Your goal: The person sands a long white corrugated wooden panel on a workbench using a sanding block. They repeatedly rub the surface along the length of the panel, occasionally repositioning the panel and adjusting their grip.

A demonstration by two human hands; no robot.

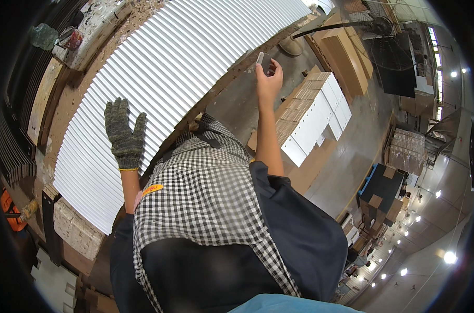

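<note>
A long row of narrow white strips [166, 62], set side by side, covers the workbench in front of me. My left hand [124, 133], in a dark grey-green knit glove with a yellow cuff, lies on the strips with its fingers stretched out. Off the bench's right edge, my bare right hand [269, 82] is raised over the floor. Between its thumb and curled fingers is a small flat grey piece [261, 58] with a pale edge; its exact kind does not show.
Stacked boards with white faces [320, 117] stand on cardboard to the right. Beyond them are brown cardboard sheets [344, 60] and a large fan [386, 44]. A green plastic bottle [44, 36] stands at the far left, near dark stacked strips [12, 151].
</note>
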